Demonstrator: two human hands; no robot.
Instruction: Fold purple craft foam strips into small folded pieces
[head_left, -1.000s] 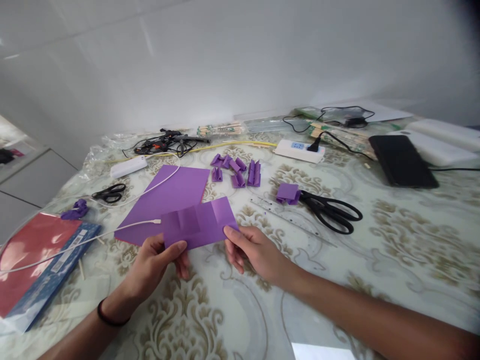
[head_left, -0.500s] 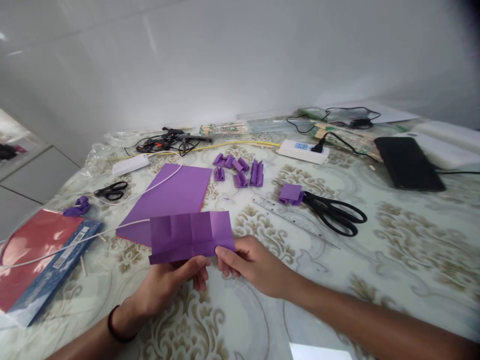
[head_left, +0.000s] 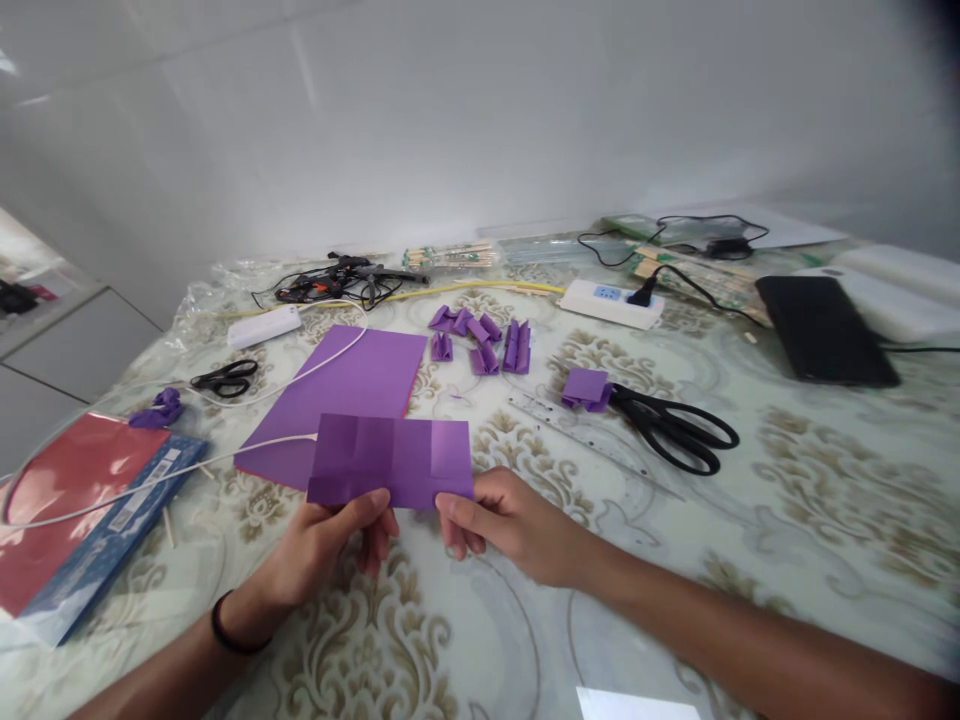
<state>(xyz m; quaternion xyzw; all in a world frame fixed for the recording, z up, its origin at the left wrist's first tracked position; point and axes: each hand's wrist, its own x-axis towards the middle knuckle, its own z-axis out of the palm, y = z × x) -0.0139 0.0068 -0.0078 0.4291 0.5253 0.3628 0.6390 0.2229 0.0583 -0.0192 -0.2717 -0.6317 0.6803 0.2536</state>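
Observation:
A creased strip of purple paper (head_left: 409, 455) is held up above the table between both hands. My left hand (head_left: 341, 530) pinches its lower edge left of the middle, thumb on the near face and fingers behind. At the lower right corner, my right hand (head_left: 502, 520) grips it the same way. Behind the strip lies a stack of larger purple sheets (head_left: 352, 370), partly covered by it. Several folded purple paper pieces (head_left: 484, 340) sit beyond, with one more folded square (head_left: 585, 388) resting over the blades of black-handled scissors (head_left: 675, 425).
A clear ruler (head_left: 585, 440) lies right of the hands. Smaller scissors (head_left: 225, 378), crumpled purple paper (head_left: 157, 408) and a red-and-blue paper pack (head_left: 82, 510) are at left. A white cable (head_left: 285, 380) crosses the sheets. At right are a power strip (head_left: 611, 303) and a black phone (head_left: 825, 330).
The lower edge of the strip, folded up before, now lies flatter in line with the rest. My left hand has shifted slightly left along the edge; my right hand keeps its grip.

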